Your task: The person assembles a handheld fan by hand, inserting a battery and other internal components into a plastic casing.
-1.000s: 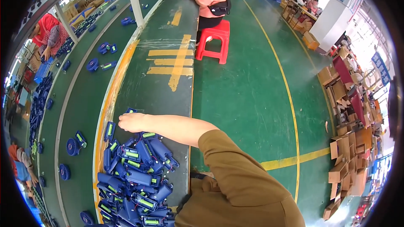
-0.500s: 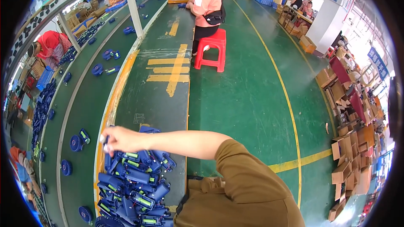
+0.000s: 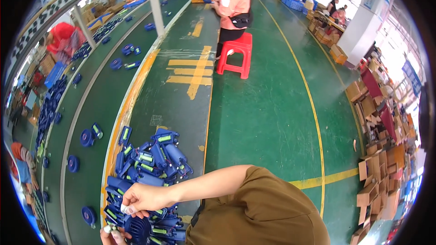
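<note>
My right hand (image 3: pixel 143 199) is over the near part of a pile of blue handheld-fan housings (image 3: pixel 156 154), many with light green battery cells showing. Its fingers are pinched together, with white coverings on the fingertips; anything between them is too small to make out. At the lower edge my left hand (image 3: pixel 113 237) is closed, partly cut off by the frame, with white on its fingertips too. Against its fingers rests a round, slatted blue fan head (image 3: pixel 137 229), which it appears to hold. Just below my right hand, that fan head lies over the housings.
Left of the pile, past a yellow-taped ledge (image 3: pixel 119 129), a green conveyor belt (image 3: pixel 75 199) carries round fan heads (image 3: pixel 73 163). Ahead, a person in an orange shirt (image 3: pixel 236 2) sits by a red stool (image 3: pixel 236 56). Cardboard boxes (image 3: pixel 372 174) stack at right.
My right hand has come back from the ledge beside the belt to the near part of the pile. My left hand has come into view at the lower edge by the fan head.
</note>
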`<state>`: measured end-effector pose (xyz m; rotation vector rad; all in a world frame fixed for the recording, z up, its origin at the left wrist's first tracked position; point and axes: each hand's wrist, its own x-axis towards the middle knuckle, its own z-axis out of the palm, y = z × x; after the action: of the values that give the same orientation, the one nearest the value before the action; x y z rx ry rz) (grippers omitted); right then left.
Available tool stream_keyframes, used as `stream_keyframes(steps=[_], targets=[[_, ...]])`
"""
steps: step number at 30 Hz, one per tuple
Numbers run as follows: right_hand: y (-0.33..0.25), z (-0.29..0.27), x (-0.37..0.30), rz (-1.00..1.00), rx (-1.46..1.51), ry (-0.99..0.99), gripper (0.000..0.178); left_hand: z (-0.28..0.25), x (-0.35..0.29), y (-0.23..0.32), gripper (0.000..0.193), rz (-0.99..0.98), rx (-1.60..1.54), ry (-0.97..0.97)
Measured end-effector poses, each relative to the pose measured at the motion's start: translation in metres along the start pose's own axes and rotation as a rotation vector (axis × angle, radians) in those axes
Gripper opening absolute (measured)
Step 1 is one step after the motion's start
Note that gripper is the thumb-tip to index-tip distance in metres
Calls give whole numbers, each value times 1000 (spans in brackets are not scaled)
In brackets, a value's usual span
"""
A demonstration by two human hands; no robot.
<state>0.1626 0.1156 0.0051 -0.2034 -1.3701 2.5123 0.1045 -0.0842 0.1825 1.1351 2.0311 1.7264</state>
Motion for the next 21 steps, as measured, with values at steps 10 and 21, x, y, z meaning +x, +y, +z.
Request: stream_keyframes(steps=[10,21], targets=[[-79,132,-95,-79,-359,93,19,-64,-33,-35,24,-51,-127,-128],[-63,164,-58,-124,-562,63,18,-126,-32,-55,22,-28,-99,-241]])
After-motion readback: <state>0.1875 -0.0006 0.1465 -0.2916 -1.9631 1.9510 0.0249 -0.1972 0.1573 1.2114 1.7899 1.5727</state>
